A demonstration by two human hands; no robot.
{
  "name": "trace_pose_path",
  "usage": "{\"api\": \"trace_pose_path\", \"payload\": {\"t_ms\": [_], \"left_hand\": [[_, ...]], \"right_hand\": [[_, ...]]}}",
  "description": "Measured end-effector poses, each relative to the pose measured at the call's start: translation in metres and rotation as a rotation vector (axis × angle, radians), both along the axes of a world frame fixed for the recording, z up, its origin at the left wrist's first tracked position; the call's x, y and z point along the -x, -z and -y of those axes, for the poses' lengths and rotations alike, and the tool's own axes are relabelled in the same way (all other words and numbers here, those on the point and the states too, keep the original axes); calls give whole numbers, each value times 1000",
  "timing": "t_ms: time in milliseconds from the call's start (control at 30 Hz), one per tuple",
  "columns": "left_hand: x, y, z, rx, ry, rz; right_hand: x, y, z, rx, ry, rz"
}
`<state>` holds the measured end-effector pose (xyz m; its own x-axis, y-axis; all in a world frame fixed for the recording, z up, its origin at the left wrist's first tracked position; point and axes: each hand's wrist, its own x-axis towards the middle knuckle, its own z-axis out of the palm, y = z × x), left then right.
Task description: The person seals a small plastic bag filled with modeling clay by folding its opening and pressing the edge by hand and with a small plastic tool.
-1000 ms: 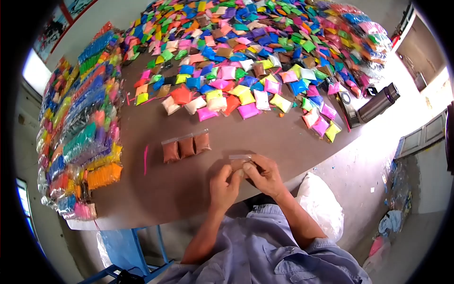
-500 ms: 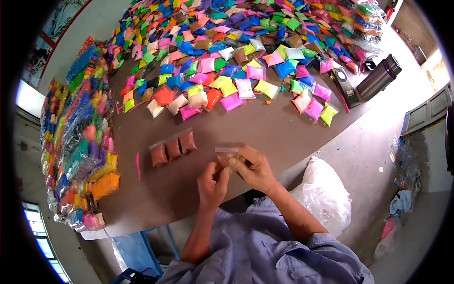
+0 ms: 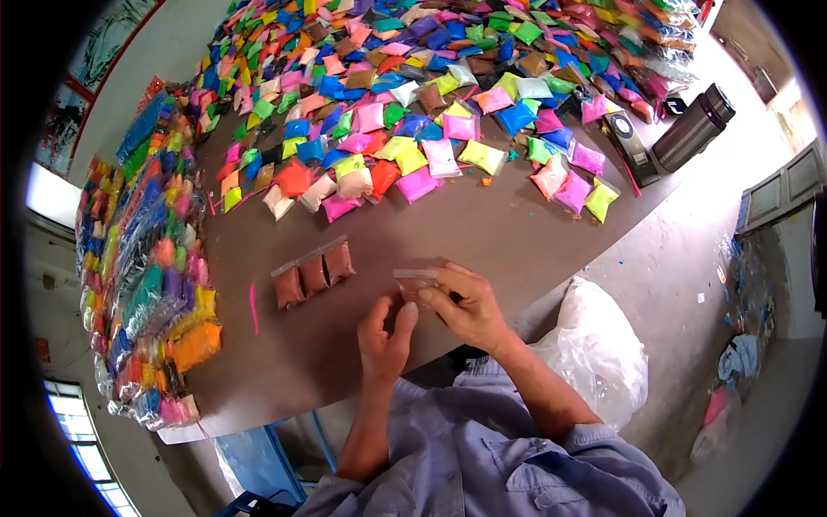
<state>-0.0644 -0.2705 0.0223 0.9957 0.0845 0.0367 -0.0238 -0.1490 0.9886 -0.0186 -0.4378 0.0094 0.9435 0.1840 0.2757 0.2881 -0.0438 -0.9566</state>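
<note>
A small clear zip bag [image 3: 415, 282] of reddish-brown material is held up over the near part of the table. My right hand [image 3: 469, 308] pinches its right side between thumb and curled fingers. From below left, my left hand [image 3: 383, 340] has its thumb and forefinger at the bag's lower edge, the thumb in front; its other fingers are curled and partly hidden. Farther left, a row of three similar reddish-brown bags [image 3: 314, 274] lies on the table. Left of that row is a thin pink strip [image 3: 254, 308].
Many colourful small bags [image 3: 413, 95] cover the table's far side. Bundled packs [image 3: 142, 276] are stacked along the left edge. A digital scale [image 3: 631, 148] and a steel flask [image 3: 696, 129] stand at the right edge. A white plastic sack [image 3: 594, 349] sits on the floor at right.
My left thumb has slid slightly down and left on the bag, showing more of its front. My right hand keeps its pinch. The view has shifted slightly.
</note>
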Motion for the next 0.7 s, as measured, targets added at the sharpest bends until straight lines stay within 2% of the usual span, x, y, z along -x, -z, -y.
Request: {"api": "trace_pose_path", "payload": {"t_ms": [67,167,233,333,533,700], "left_hand": [[1,3,-1,1,-11,-7],[0,19,-5,-68,-58,47],[2,30,-7,-233,-105,145],[3,32,-10,-261,-104,91],[0,1,3,59,-58,59],[0,6,-2,18,-58,49]], "right_hand": [[1,-10,-2,-109,-37,-18],[1,-14,0,-49,-40,11],[2,-13,-1,-30,-34,-4],[2,-11,-1,-25,-33,-38],[1,-7,1,-45,-70,-30],[0,-5,-1,-58,-95,20]]}}
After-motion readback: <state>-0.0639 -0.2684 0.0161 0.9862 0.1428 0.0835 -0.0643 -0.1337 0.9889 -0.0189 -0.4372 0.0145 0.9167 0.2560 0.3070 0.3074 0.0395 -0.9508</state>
